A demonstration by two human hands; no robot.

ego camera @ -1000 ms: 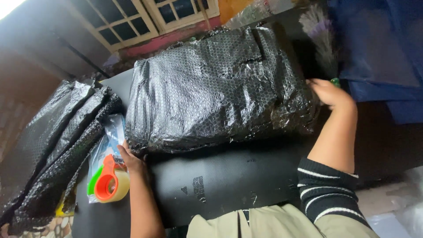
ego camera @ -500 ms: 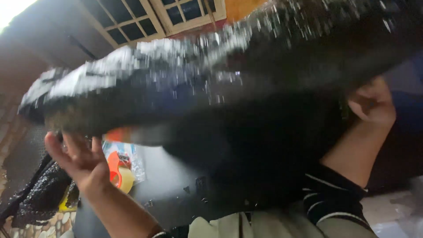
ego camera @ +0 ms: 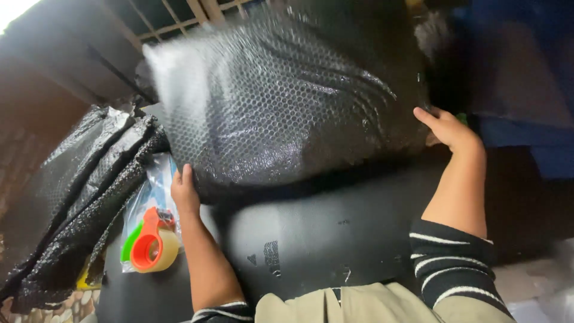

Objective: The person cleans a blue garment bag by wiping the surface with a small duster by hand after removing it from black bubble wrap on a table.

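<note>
Half a second earlier the black bubble-wrapped bundle point(ego camera: 287, 96) had been swung up in the air, blurred, with the left hand open beneath it; now it had come back down onto the black table point(ego camera: 335, 239), lying across the far half. The left hand point(ego camera: 184, 194) pressed against the bundle's near left corner, fingers curled under the edge, a partial grip rather than a full clasp. The right hand point(ego camera: 449, 128) cupped the right-hand edge, fingers spread along the wrap; how tightly it held could not be told. Just left of the left hand lay a tape dispenser point(ego camera: 152, 245) with an orange core on a clear plastic bag point(ego camera: 149, 191), and more black wrap point(ego camera: 78, 197) was heaped at the table's left edge. The step appeared to be settling the turned bundle; next would seemingly call for steadying it square.
</note>
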